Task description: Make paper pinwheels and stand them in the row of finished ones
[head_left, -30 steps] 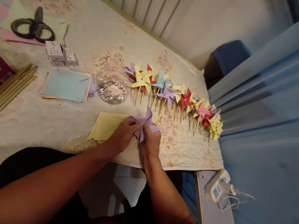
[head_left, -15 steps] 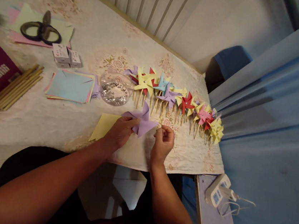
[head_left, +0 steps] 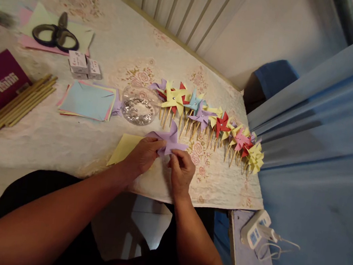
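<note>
A lilac paper pinwheel (head_left: 171, 140) with folded blades is held just above the front of the table. My left hand (head_left: 145, 152) is closed on its left side, thumb on top. At the lower right blade, my right hand (head_left: 183, 167) has thumb and index finger close together in a pinch; whatever sits between them is too small or hidden to make out. A yellow paper sheet (head_left: 124, 145) lies under and beside my left hand. Behind the pinwheel stands a clear round dish (head_left: 138, 117) of small shiny metal pieces.
Finished pinwheels (head_left: 203, 117) on sticks lie in a row at the right. Leftward are stacked coloured papers (head_left: 86, 100), small white boxes (head_left: 78, 62), scissors (head_left: 58, 34), wooden sticks (head_left: 23, 102) and a purple package (head_left: 0, 82). A power strip (head_left: 254, 228) rests beyond the table's right front corner.
My right hand has moved left, from just off the pinwheel's right tip to its lower right blade. My left hand keeps its hold. The camera view has shifted slightly.
</note>
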Available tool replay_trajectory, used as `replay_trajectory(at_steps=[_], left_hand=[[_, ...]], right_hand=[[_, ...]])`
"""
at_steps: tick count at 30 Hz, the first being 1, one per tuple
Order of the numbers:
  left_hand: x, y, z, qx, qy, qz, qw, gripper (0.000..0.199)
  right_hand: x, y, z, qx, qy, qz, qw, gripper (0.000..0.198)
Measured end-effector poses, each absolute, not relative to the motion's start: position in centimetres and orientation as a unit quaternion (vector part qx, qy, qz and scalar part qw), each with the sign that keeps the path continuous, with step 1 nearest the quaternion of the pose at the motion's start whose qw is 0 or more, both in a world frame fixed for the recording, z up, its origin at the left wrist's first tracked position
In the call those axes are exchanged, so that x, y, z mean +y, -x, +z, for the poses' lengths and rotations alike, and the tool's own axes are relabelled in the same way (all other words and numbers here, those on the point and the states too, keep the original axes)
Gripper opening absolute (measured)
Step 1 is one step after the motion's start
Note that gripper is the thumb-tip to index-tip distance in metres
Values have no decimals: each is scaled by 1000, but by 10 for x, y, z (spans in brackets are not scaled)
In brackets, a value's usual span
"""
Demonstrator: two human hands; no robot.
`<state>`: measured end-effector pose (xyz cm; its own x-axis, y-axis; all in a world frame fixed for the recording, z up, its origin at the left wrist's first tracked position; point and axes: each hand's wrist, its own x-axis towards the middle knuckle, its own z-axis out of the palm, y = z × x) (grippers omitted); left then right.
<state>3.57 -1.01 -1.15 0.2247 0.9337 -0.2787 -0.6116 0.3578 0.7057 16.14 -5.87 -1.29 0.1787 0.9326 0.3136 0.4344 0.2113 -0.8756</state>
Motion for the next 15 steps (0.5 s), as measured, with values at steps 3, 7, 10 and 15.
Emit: replay_trajectory(at_steps=[3, 7, 10, 15], left_hand=[[-12, -37, -12, 348, -246, 507, 749, 15], [-13, -39, -14, 340, -258, 503, 751, 14], [-14, -40, -16, 337, -273, 502, 748, 16], [-15, -42, -16, 344, -281, 500, 743, 19]], right_hand=[[-59, -156, -9, -529, 586, 322, 522, 14], [-59, -148, 0, -479, 600, 361, 530, 19], [-57, -145, 3, -454, 611, 369, 534, 21], [-55, -142, 2, -415, 627, 383, 537, 22]])
